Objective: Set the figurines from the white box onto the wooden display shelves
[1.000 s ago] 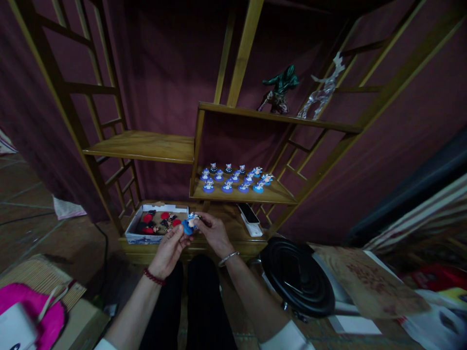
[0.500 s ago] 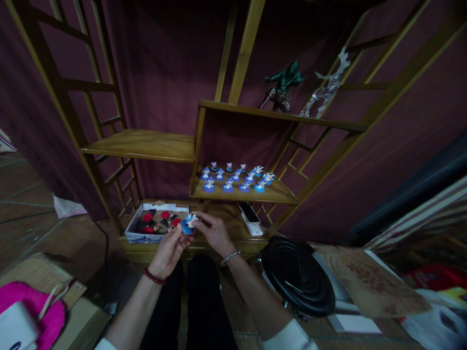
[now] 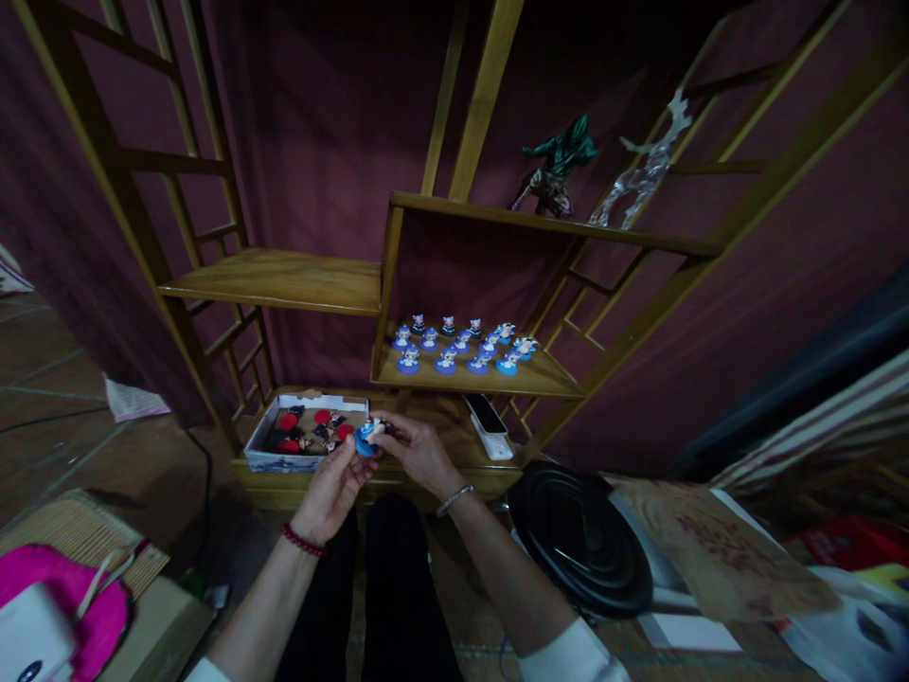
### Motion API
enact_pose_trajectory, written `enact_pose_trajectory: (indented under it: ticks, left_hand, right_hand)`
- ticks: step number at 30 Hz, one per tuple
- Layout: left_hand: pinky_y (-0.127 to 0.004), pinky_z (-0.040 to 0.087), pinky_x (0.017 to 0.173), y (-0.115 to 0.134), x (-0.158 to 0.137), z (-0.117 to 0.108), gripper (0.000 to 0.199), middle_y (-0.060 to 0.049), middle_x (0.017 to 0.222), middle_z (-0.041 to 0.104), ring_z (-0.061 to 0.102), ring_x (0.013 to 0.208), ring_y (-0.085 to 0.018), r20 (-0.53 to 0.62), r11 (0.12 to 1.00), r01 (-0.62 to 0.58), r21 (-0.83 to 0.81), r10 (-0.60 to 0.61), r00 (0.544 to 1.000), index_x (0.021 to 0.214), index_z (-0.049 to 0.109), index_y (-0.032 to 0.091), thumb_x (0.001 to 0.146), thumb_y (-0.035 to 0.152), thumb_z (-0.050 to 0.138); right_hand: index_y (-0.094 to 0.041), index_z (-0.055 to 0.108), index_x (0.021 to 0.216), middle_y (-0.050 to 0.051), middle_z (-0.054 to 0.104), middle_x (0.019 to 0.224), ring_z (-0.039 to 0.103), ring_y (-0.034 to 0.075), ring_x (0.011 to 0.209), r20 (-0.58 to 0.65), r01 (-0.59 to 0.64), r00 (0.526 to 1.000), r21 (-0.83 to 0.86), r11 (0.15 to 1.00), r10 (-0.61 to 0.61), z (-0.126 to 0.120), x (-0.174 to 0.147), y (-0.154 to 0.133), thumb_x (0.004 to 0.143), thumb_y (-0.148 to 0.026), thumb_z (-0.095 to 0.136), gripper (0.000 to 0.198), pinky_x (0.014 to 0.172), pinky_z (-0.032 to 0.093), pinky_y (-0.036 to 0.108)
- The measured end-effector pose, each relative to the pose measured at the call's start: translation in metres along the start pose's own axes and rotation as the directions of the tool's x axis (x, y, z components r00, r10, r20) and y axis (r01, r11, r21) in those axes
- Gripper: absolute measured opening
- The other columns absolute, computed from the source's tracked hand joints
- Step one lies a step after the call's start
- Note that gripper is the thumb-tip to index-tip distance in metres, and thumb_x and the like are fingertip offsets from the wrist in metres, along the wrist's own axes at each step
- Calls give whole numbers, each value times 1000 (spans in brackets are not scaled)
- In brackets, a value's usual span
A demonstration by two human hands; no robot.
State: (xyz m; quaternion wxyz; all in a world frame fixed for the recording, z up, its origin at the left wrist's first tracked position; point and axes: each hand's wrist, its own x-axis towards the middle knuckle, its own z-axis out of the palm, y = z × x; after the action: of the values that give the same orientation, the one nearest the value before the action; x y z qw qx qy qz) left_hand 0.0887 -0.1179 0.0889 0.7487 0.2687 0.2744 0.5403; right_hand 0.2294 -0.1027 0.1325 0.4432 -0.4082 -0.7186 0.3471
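Between both my hands is a small figurine (image 3: 368, 437) with a blue round base and a white-and-blue body. My left hand (image 3: 333, 488) pinches its base from the left. From the right, the fingers of my right hand (image 3: 416, 453) close on its upper part. Just left of the hands lies an open white cardboard box (image 3: 284, 462) holding several figurines with red and black bases. Several similar figurines (image 3: 447, 360) on purple, blue and dark bases stand in rows on the wooden shelf (image 3: 426, 381) above.
A phone (image 3: 487, 415) and a white device (image 3: 497, 447) lie on the lower ledge, right of my hands. A green-topped statue (image 3: 558, 170) and a clear statue (image 3: 643, 175) stand higher up. A round black lidded object (image 3: 579, 540) sits at the right.
The figurine has tilted slightly between my fingers while both hands keep hold of it. The camera view has shifted a little.
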Motion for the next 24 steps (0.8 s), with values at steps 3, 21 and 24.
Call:
enact_pose_trajectory:
  ticks: [3,21,24]
  left_hand:
    - [-24,44,63,2,-2,3,31,-8,80,65,58,67,-13,2,1000,1,2,-1,1000,87,62,12,72,39,58]
    - [-23,42,63,1,-5,4,29,-7,80,65,57,67,-12,23,1000,0,19,-1,1000,86,61,14,76,39,53]
    - [-23,42,63,1,-6,5,28,-7,80,65,58,69,-12,20,1000,-3,10,3,1000,87,62,13,75,38,55]
  right_hand:
    - [-24,59,105,1,64,98,59,15,87,12,-7,1000,6,1000,7,-1,0,-1,74,-28,57,31,79,47,29]
    - [-22,59,101,1,64,94,59,15,84,-17,8,1000,5,1000,-8,-1,1,-1,74,-29,57,28,76,47,27]
    - [-22,58,101,1,64,94,59,15,83,-18,-11,1000,-19,1000,11,-1,1,0,74,-30,57,29,76,47,28]
